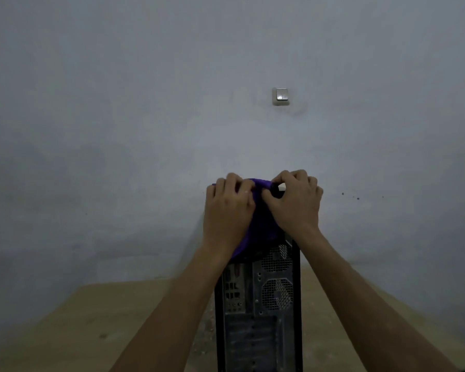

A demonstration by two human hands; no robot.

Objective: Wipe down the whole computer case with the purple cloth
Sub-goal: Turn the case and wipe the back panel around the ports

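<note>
We see the case (261, 312) standing upright on the table (73, 326), its rear panel facing us. The cloth (255, 226) drapes over its top. Our left hand (227, 208) and right hand (295, 202) both clutch the cloth with curled fingers. A switch (280, 96) sits on the wall (118, 116) behind.

cloth (255, 226): deep purple, plain
case (258, 312): black edges, grey metal back, fan grilles all dotted mesh
table (78, 326): light tan wood
wall (118, 103): flat bluish grey
switch (280, 96): off-white
</note>
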